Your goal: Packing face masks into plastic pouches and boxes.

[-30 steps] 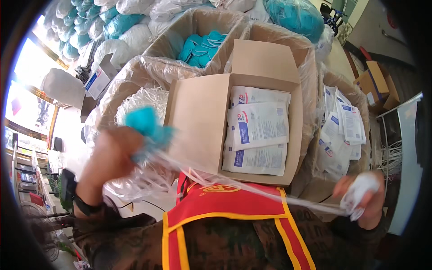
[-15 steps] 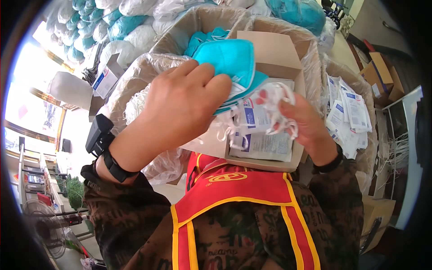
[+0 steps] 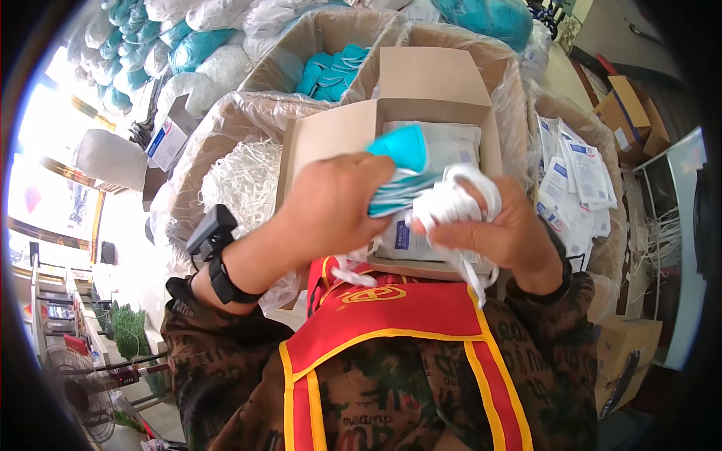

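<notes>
Cord heap (image 3: 239, 180): loose white cords were piled in a plastic-lined carton (image 3: 226, 120).
Left hand (image 3: 331, 203): the fingers were curled closed, and a stack of teal masks was gripped between them and the thumb.
Teal masks (image 3: 402, 149): the stack was held tilted above the open box (image 3: 327, 139), partly blurred.
White straps (image 3: 444, 207): these were bunched in loops just right of the masks; whether the two were joined could not be told.
White packets (image 3: 455, 143): some were seen inside the box, partly covered by the hands.
Right hand (image 3: 500, 233): its fingers were bent closed around the straps.
Packet carton (image 3: 605, 257): more packets were heaped there.
</notes>
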Demonstrator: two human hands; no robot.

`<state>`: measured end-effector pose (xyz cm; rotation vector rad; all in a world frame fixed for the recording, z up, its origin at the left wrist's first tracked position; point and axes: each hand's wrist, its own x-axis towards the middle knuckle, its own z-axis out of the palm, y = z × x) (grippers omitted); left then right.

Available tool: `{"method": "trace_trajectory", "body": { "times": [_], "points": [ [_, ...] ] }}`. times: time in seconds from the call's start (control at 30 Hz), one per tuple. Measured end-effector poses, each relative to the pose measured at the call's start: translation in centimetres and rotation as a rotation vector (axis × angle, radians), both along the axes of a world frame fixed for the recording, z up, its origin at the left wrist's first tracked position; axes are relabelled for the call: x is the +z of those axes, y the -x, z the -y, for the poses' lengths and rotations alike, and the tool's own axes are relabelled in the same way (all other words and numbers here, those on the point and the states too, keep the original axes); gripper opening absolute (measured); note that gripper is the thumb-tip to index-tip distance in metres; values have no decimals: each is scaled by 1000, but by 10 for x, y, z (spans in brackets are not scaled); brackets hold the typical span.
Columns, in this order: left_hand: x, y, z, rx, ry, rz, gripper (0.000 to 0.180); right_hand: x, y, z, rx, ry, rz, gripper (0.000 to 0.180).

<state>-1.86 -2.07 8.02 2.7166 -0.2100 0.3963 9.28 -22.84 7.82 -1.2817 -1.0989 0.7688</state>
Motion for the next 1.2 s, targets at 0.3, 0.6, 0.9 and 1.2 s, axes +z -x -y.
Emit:
{"method": "trace_trajectory", "body": {
  "times": [0.3, 0.6, 0.9, 1.2],
  "points": [
    [-1, 9, 7, -227, 25, -251, 35, 18, -7, -1, 56, 71, 1509, 6],
    [48, 66, -12, -568, -37, -174, 23, 50, 5, 56, 495, 267, 789, 20],
    [-16, 46, -73, 378, 638, 75, 30, -20, -36, 64, -221, 305, -357, 31],
    [-48, -11, 26, 171, 1243, 191, 39, -51, -34, -29, -171, -63, -495, 50]
  ]
}}
